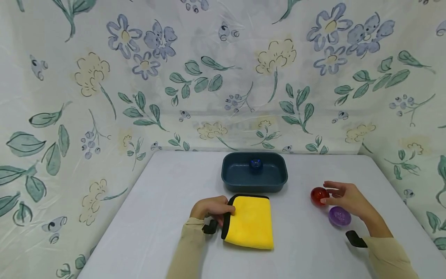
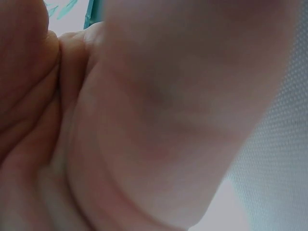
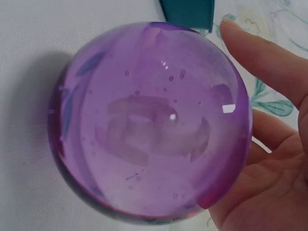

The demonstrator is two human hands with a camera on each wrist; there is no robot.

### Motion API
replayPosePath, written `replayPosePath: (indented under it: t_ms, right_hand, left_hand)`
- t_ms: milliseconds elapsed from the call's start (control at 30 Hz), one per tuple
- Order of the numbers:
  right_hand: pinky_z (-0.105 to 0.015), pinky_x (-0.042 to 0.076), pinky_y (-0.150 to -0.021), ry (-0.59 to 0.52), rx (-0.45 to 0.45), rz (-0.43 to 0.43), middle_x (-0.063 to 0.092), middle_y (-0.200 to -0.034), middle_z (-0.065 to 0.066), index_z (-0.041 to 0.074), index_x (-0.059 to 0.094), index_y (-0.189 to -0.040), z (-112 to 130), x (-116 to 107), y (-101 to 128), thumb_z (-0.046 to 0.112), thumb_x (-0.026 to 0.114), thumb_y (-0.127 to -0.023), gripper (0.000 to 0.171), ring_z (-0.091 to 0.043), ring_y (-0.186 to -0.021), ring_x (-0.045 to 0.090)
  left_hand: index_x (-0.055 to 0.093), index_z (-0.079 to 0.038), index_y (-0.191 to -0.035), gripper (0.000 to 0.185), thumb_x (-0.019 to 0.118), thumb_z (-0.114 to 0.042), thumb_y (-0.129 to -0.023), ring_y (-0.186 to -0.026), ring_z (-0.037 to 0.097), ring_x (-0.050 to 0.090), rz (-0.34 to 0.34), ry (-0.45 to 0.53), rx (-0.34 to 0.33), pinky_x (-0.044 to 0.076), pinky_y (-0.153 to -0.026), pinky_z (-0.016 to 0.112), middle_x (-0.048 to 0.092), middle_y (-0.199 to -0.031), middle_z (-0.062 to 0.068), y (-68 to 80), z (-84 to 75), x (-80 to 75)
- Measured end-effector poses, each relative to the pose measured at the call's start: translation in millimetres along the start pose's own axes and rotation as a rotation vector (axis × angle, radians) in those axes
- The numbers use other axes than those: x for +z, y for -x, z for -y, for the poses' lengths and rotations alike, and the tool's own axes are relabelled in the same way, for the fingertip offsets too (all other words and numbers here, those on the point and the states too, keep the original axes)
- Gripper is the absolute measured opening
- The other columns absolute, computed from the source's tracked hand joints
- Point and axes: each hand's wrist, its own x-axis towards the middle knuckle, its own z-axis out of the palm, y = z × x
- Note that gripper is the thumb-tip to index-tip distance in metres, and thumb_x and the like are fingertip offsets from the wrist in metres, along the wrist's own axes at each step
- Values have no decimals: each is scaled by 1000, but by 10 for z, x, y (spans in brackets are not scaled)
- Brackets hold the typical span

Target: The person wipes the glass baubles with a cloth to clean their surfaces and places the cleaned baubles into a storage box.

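Three balls seen in head view: blue ball point(image 1: 256, 164) in dark tray point(image 1: 231, 182) at 12 o'clock; red ball point(image 1: 318, 196) touched by relaxed right hand point(image 1: 348, 199) at 3 o'clock, purple ball point(image 1: 339, 216) just beside it. Yellow cloth point(image 1: 251, 221) edge gripped by left hand point(image 1: 212, 209) at centre of tabletop point(image 1: 146, 217).
Left wrist view: palm only.
Right wrist view: purple ball filling frame, fingers point(image 3: 262, 57) straight at 2 o'clock.

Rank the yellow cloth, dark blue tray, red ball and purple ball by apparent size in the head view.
1. Dark blue plastic tray and folded yellow cloth: alike, and the cloth lies nearer, so unranked.
2. Translucent purple ball and translucent red ball: nearly alike, unranked.
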Motion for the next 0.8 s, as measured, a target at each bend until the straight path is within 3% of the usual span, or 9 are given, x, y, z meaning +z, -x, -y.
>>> replayPosePath:
  t_ms: [167, 800]
  right_hand:
    - [-37, 65, -87, -17, -1, 24, 55, -142, -37, -14, 50, -143, -31, 8, -21, 18, 80, -88, 70, -55, -126, 60]
    - [-44, 64, -89, 38, 42, 78, 58, -137, -39, -16, 51, -141, -41, 2, -99, 13, 81, -86, 68, -56, -122, 62]
  left_hand:
    - [63, -4, -84, 23, 64, -26, -92, -47, 10, 58, -1, 0, 3, 50, -48, 16, 62, -68, 5, -5, 17, -4]
    - [64, -4, -82, 23, 63, -25, -92, -46, 10, 58, -3, -7, 13, 50, -47, 16, 62, -67, 4, -12, 18, 3]
